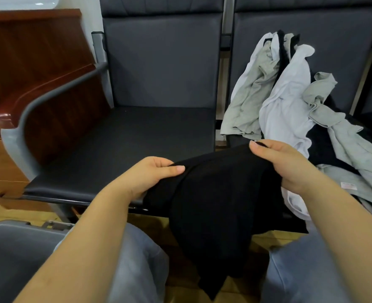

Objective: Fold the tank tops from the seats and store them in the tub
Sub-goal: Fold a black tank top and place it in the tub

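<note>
Pinching black top [213, 193] with both hands: left hand [152, 176] thumb clamped over its edge, fingers curled under; right hand [283, 165] fingers curled round the far edge; top hangs off the front edge of the seat [124, 149], down between the knees; pile [290, 106] of grey, white, black tops right of that seat; tub [10, 254] below-left of it.

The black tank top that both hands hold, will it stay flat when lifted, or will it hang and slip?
The black tank top is probably floppy: it sags between the left hand and the right hand and hangs over the seat edge. It looks thin, so likely light. Pinched folds seem to hold, so it is unlikely to slip.
</note>
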A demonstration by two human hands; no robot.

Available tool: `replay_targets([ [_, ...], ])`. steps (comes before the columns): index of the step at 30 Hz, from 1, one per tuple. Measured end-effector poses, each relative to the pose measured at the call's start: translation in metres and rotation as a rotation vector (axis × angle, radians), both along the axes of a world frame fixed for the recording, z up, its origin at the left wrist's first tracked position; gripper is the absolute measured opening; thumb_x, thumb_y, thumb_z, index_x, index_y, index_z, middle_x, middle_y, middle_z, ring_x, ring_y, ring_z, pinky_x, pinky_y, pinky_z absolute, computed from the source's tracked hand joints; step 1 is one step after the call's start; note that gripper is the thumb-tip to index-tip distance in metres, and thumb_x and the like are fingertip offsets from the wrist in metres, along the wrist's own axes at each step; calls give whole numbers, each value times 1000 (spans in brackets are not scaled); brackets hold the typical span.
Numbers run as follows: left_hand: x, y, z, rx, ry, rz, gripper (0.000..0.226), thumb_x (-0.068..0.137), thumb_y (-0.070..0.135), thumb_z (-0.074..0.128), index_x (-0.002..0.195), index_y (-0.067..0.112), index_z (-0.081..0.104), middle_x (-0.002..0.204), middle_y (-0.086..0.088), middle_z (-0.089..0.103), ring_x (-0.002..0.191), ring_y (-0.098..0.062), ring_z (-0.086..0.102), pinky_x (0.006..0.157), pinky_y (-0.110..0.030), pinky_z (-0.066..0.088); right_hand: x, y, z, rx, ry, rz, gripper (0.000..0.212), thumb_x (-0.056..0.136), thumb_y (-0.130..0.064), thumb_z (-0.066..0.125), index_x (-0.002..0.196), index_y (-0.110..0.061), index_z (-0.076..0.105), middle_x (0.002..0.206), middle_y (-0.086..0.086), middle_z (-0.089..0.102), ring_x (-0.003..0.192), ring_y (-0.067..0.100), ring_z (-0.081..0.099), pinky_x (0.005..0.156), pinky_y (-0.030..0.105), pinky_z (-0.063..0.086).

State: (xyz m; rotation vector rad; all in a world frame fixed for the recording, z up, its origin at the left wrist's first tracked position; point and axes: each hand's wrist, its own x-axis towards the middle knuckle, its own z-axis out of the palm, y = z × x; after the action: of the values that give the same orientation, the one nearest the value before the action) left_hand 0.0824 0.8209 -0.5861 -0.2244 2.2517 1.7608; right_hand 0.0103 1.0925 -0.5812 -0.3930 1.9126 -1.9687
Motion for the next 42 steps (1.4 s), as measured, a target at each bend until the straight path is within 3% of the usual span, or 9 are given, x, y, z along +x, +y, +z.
replay_targets([
  [3,3,-6,1,89,18,34,28,63,35,74,82,14,77,90,-13,73,83,-25,68,86,-42,52,1,4,-2,53,-26,85,63,64,-42,71,100,8,63,93,13,69,84,21,65,72,23,55],
  [10,3,20,-2,382,91,-52,39,79,17,60,118,21,63,102,-8,71,91,-18,69,74,-28,56,14,-22,-23,343,129,271,5,85,-21,69,87,-18,72,83,-1,74,84,10,68,88,24,51],
  [17,-2,29,0,710,206,23,33,77,13,54,107,19,66,89,-2,74,77,-10,71,62,-20,57,18,-43,-23,65,160,-97,34,85,-42,63,71,-11,65,58,-2,64,60,14,60,65,23,52],
  [22,-5,35,0,788,151,-79,43,88,5,46,127,18,56,113,-8,70,93,-16,71,72,-25,59,35,-50,-23,217,347,61,36,67,-55,70,86,-26,64,71,-12,67,67,4,63,64,18,51],
  [26,-1,43,1,703,184,-189,55,92,-13,28,138,15,39,80,11,71,84,-9,70,95,-33,50,42,-66,-33,444,453,-3,15,81,-39,72,81,-39,57,66,-29,62,65,-6,60,56,11,43],
  [31,5,51,4,673,202,-165,61,87,-17,37,133,23,47,117,-12,65,127,-24,53,108,-36,41,43,-66,-40,579,382,0,17,86,-32,67,74,-27,58,57,-13,56,54,-2,52,54,16,37],
  [32,7,53,6,678,210,-140,61,89,-18,35,132,23,46,123,2,40,127,-24,52,109,-37,38,44,-65,-42,594,359,11,10,86,-32,67,80,-27,61,66,-11,61,61,-1,57,59,19,42],
  [40,21,65,40,662,380,-13,53,93,-12,40,126,29,50,114,-1,69,117,-15,61,80,-20,49,66,-49,-46,543,204,-9,24,84,-28,71,105,-22,62,100,-6,68,94,11,64,88,32,52],
  [42,24,58,52,565,440,110,44,93,-6,49,117,30,56,81,4,63,94,-8,63,79,-19,49,70,-37,-38,562,194,21,16,84,-28,71,97,-20,65,96,-2,71,90,13,67,87,36,54],
])
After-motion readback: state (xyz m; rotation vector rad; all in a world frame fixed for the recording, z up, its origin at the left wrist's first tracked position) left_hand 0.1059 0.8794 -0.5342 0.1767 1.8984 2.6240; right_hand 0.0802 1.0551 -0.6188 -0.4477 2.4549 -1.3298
